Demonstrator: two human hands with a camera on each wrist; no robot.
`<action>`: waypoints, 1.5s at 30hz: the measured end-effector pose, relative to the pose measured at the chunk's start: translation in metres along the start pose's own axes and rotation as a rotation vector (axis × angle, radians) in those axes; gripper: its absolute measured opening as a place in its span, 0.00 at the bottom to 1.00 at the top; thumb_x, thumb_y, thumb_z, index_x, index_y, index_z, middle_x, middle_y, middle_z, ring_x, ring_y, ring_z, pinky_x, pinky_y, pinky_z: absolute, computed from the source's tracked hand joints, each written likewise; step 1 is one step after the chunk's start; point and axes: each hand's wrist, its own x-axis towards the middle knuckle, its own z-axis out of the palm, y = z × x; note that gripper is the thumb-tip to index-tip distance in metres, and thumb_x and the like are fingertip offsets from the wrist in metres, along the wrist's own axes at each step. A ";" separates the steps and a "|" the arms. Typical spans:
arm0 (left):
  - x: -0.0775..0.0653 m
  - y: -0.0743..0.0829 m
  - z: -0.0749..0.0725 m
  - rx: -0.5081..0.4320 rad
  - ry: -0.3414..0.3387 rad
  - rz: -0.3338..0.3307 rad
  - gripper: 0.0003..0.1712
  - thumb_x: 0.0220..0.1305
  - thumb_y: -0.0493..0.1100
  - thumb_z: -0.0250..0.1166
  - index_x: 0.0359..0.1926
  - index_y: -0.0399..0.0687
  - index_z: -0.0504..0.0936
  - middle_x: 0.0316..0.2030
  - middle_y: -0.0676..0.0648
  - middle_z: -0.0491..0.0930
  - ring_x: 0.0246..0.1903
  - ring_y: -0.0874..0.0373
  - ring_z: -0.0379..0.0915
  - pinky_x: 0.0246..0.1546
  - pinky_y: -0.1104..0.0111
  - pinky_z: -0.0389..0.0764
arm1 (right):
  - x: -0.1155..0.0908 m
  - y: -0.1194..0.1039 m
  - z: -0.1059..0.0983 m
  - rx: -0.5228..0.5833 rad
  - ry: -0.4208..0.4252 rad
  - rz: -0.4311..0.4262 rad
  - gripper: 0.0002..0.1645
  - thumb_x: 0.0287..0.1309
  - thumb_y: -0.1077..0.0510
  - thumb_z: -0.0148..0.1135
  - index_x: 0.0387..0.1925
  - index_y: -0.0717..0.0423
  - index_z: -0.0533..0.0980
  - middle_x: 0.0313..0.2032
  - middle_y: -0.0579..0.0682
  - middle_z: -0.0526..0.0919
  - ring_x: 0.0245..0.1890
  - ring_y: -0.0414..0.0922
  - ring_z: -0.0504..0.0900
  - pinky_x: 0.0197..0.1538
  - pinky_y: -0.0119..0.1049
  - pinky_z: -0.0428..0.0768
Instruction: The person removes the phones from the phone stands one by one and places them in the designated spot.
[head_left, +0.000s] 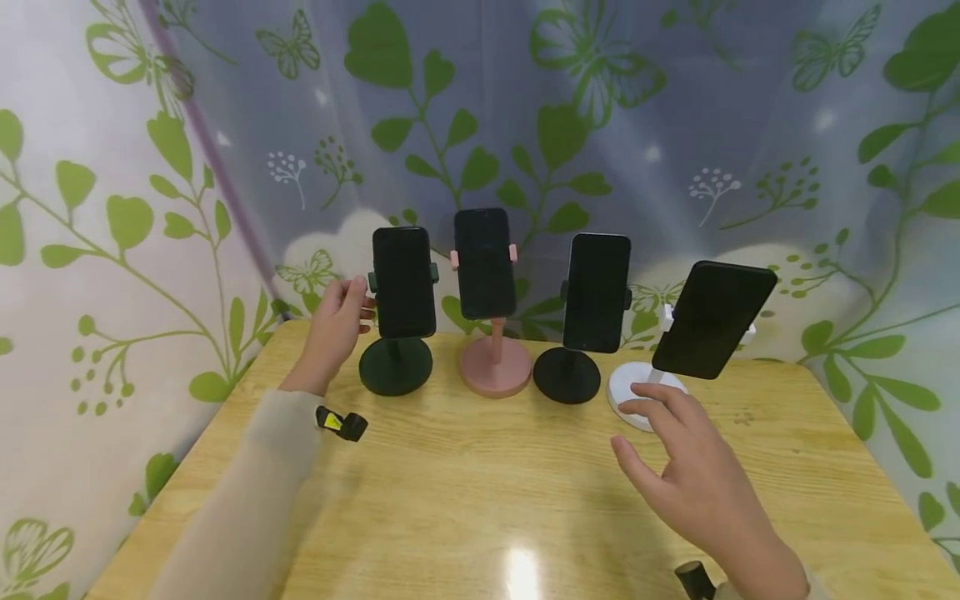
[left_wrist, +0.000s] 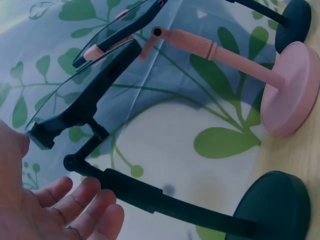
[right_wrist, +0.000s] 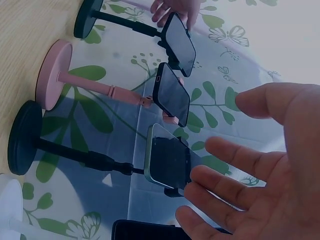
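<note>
- Head view: my left hand [head_left: 333,329] is at the left side of the green stand [head_left: 396,367], its thumb tip just beside the clamp that carries the first phone [head_left: 405,282]; I cannot tell whether they touch.
- Head view: my right hand [head_left: 693,471] is in front of the white stand [head_left: 626,385], thumb and fingers apart. That stand carries the fourth phone [head_left: 712,319], which leans to the right.
- Head view: between my hands, the pink stand [head_left: 495,367] bears the second phone [head_left: 484,263] and the black stand [head_left: 567,377] the third phone [head_left: 597,292]. All four stand in a row along the far edge of the wooden table [head_left: 450,475], before a leaf-patterned cloth [head_left: 487,100].
- Left wrist view: my fingers lie loosely bent, well away from my thumb, near the green stem [left_wrist: 190,210].
- Right wrist view: my thumb and fingers are spread, with the third phone beyond my fingertips; the white stand is partly cut off.
</note>
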 end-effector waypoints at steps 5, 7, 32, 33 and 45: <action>0.003 0.012 0.002 -0.056 -0.041 -0.047 0.42 0.78 0.70 0.41 0.64 0.35 0.66 0.51 0.40 0.73 0.49 0.50 0.76 0.57 0.50 0.77 | 0.000 0.001 0.000 -0.003 -0.021 0.026 0.23 0.61 0.54 0.72 0.56 0.56 0.78 0.60 0.51 0.77 0.62 0.55 0.74 0.58 0.58 0.75; 0.003 0.017 0.003 -0.088 -0.051 -0.057 0.40 0.78 0.69 0.42 0.63 0.36 0.67 0.50 0.43 0.73 0.48 0.52 0.75 0.57 0.51 0.78 | 0.000 0.001 0.000 -0.004 -0.028 0.031 0.23 0.62 0.54 0.72 0.56 0.56 0.78 0.60 0.51 0.77 0.61 0.55 0.74 0.58 0.58 0.75; -0.019 0.014 0.020 -0.597 0.084 -0.065 0.12 0.72 0.48 0.66 0.44 0.45 0.75 0.28 0.54 0.81 0.31 0.62 0.80 0.38 0.73 0.82 | 0.001 0.002 0.001 -0.015 -0.094 0.064 0.21 0.62 0.54 0.72 0.54 0.56 0.80 0.62 0.55 0.77 0.61 0.59 0.75 0.61 0.63 0.72; -0.022 0.014 0.021 -0.622 0.098 -0.050 0.11 0.72 0.47 0.66 0.43 0.45 0.75 0.27 0.54 0.81 0.31 0.62 0.79 0.38 0.73 0.82 | 0.001 0.001 0.000 -0.015 -0.095 0.064 0.21 0.62 0.53 0.72 0.54 0.55 0.80 0.62 0.55 0.77 0.61 0.59 0.75 0.61 0.63 0.72; -0.064 0.039 0.018 -0.821 0.096 0.078 0.06 0.72 0.40 0.66 0.38 0.46 0.75 0.22 0.52 0.79 0.25 0.62 0.76 0.30 0.74 0.79 | 0.001 -0.001 0.000 0.001 -0.121 0.083 0.21 0.63 0.53 0.71 0.55 0.55 0.79 0.63 0.54 0.76 0.63 0.58 0.74 0.62 0.63 0.71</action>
